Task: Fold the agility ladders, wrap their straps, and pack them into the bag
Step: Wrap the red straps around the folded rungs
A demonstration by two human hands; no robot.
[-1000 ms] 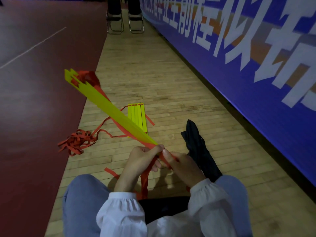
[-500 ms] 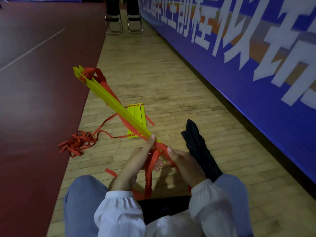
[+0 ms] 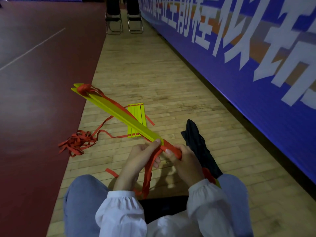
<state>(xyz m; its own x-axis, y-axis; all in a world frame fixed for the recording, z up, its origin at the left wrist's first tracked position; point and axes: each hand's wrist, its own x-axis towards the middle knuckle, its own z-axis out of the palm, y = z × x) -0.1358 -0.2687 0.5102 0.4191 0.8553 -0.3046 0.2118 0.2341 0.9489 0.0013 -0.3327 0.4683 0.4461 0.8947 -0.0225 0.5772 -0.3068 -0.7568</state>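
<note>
The right hand (image 3: pixel 185 161) was closed around the strap-wound near end of the folded ladder (image 3: pixel 118 111), which slanted up and away over the wooden floor (image 3: pixel 153 74). The left hand (image 3: pixel 145 155) pinched the loose red strap (image 3: pixel 150 170) beside it. The yellow slats looked stiff and light, the webbing limp and prone to slip, so gripping at the wrapped end seemed wise. The black bag (image 3: pixel 198 142) lay flat just right; its contents could not be seen

A folded yellow ladder bundle (image 3: pixel 118 111) slants away from the grip, red strap (image 3: pixel 150 170) wrapped near it; a black bag (image 3: pixel 198 144), seemingly empty, lies right.
</note>
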